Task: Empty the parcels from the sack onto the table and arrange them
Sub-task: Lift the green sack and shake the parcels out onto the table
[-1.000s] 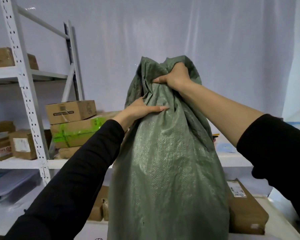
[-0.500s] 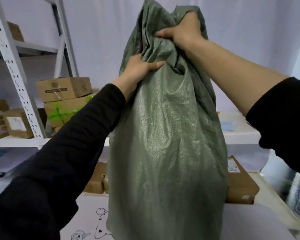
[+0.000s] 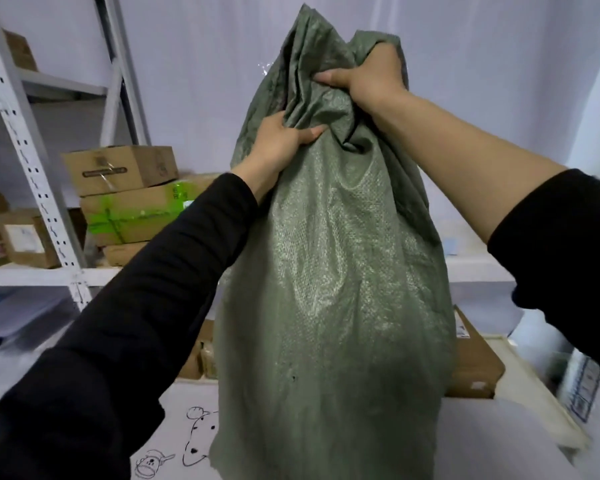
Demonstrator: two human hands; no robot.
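Observation:
A large green woven sack [image 3: 329,289] hangs upright in front of me, bunched at its top end. My right hand [image 3: 371,76] clutches the gathered fabric at the very top. My left hand [image 3: 279,142] grips a fold a little lower on the sack's left side. The sack's lower end hangs over the white table [image 3: 482,441]. A brown cardboard parcel [image 3: 473,362] lies on the table behind the sack at the right. More small brown parcels [image 3: 200,358] show behind its left edge. The sack hides whatever is inside or under it.
A grey metal shelf rack [image 3: 32,161] stands at the left with stacked cardboard boxes [image 3: 125,199], one bound in green tape. The table top has black cartoon drawings [image 3: 191,441] near me. A white ledge [image 3: 478,268] runs behind at the right.
Both hands have lifted the sack higher, and the view has tipped down, so more of the table and its drawings shows. The grips on the sack are unchanged.

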